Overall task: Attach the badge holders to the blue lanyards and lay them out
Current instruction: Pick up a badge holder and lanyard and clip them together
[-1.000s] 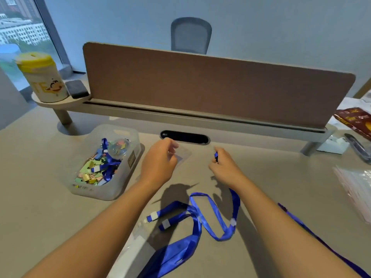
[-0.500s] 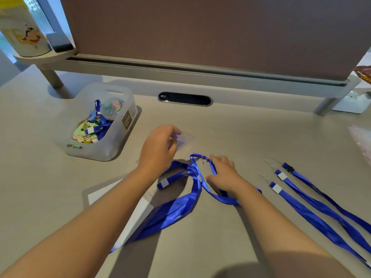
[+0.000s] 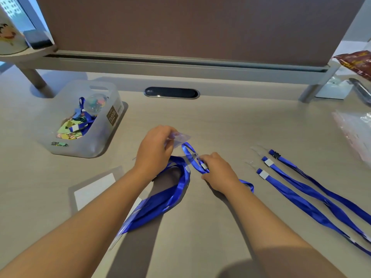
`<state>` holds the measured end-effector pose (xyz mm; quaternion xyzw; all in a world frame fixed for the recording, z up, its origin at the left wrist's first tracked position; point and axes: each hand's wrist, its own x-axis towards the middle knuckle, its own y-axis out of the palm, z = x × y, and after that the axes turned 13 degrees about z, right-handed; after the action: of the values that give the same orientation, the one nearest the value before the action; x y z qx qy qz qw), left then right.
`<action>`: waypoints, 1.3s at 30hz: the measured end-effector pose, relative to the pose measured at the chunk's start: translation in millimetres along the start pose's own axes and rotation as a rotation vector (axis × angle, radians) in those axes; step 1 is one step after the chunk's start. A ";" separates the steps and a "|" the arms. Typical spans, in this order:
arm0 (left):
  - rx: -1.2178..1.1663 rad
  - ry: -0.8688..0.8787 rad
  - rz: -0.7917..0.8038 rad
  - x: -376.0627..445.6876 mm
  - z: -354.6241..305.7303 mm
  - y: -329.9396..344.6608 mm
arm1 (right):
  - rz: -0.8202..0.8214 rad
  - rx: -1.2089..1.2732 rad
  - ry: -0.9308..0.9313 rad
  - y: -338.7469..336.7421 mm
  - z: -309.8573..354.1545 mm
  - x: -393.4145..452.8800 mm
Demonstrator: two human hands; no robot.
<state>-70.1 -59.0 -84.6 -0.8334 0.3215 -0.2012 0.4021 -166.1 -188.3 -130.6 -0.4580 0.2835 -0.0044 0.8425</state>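
Just in front of the oval cable grommet (image 3: 171, 93), both hands are working close together above the bench (image 3: 230, 121). The left hand (image 3: 153, 150) is pinching a clear badge holder (image 3: 179, 138) between curled fingers (image 3: 168, 137), holding it slightly off the surface. The right hand (image 3: 217, 172) is gripping the clip end of a blue lanyard (image 3: 191, 156), fingers curled round the strap near its white tag; the strap is arching up from that hand toward the holder, and whether clip and holder are touching cannot be told. The remainder of this lanyard is lying in a loose heap nearer the person than the grommet, passing under the left forearm.

Right of the grommet and nearer the person, three more blue lanyards (image 3: 301, 189) are lying side by side, heads toward the grommet, straps running to the lower right edge. Left of the grommet, a translucent plastic bin (image 3: 104, 137) is holding coloured clips and blue strap. Nearer the person than the bin, a white card in a clear sleeve (image 3: 94, 190) is lying flat.
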 end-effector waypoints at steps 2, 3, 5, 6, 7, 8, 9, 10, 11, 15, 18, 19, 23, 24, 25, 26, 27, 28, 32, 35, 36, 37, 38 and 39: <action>-0.015 -0.003 -0.014 -0.3 -0.5 -1.5 | -0.047 0.010 0.033 -0.4 -1.8 -1.1; -0.031 -0.004 -0.023 -0.4 -1.1 -2.8 | -0.057 0.023 0.050 -0.6 -2.1 -1.5; -0.062 -0.003 -0.041 -0.7 -2.1 -5.5 | -0.060 0.070 0.060 -2.1 -1.2 -2.4; -0.076 0.000 -0.050 -0.9 -2.4 -6.8 | -0.065 0.103 0.060 -3.6 0.6 -3.0; -0.091 0.003 -0.060 -1.4 -3.2 -8.6 | -0.073 0.140 0.060 -6.5 3.3 -4.1; -0.103 0.001 -0.069 -1.8 -3.9 -10.7 | -0.087 0.178 0.058 -10.8 7.3 -5.6; -0.115 -0.003 -0.078 -2.3 -5.2 -14.2 | -0.106 0.219 0.050 -16.4 12.4 -7.3; -0.126 -0.008 -0.088 -2.8 -6.6 -19.1 | -0.126 0.272 0.032 -23.6 18.6 -9.6; -0.139 -0.009 -0.100 -3.0 -8.4 -25.4 | -0.143 0.333 0.007 -32.1 25.7 -11.5; -0.171 0.015 -0.183 -2.2 -12.4 -64.8 | -0.194 0.463 -0.128 -72.2 66.9 -14.5; -0.183 0.000 -0.254 -4.1 -4.9 -102.9 | -0.220 0.526 -0.224 -93.5 108.2 -10.7; -0.186 -0.011 -0.276 -4.7 -0.9 -113.7 | -0.228 0.542 -0.246 -97.6 120.4 -8.6; -0.179 -0.063 -0.408 -8.2 32.2 -167.9 | -0.216 0.593 -0.323 -109.3 186.3 11.0; -0.172 -0.083 -0.425 -8.9 42.1 -179.6 | -0.212 0.607 -0.333 -111.2 203.3 17.0; -0.170 -0.098 -0.438 -9.5 52.1 -190.4 | -0.211 0.625 -0.346 -112.2 220.0 24.0; -0.168 -0.108 -0.453 -10.1 62.7 -200.8 | -0.211 0.639 -0.367 -112.5 236.8 31.5; -0.167 -0.116 -0.468 -9.9 73.7 -210.3 | -0.213 0.648 -0.387 -112.2 253.4 39.8; -0.165 -0.127 -0.481 -9.8 84.6 -219.1 | -0.216 0.651 -0.403 -111.0 269.3 47.7; -0.166 -0.165 -0.516 -8.6 125.6 -247.0 | -0.227 0.701 -0.438 -98.3 319.3 77.8; -0.180 -0.192 -0.528 -7.6 148.9 -255.6 | -0.221 0.698 -0.391 -75.5 333.4 102.8; -0.187 -0.199 -0.528 -6.9 155.5 -255.9 | -0.211 0.673 -0.357 -66.1 333.2 110.4; -0.196 -0.205 -0.525 -5.7 161.4 -255.3 | -0.201 0.623 -0.317 -56.6 331.0 117.3; -0.203 -0.208 -0.517 -4.3 166.6 -254.0 | -0.180 0.545 -0.279 -47.8 327.1 123.2; -0.210 -0.209 -0.504 -2.7 170.5 -252.1 | -0.146 0.452 -0.247 -40.0 321.6 127.9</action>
<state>123.5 153.5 15.2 -0.9403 0.0800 -0.1733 0.2819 106.2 1.7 -25.2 -0.2747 0.1365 -0.0727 0.9490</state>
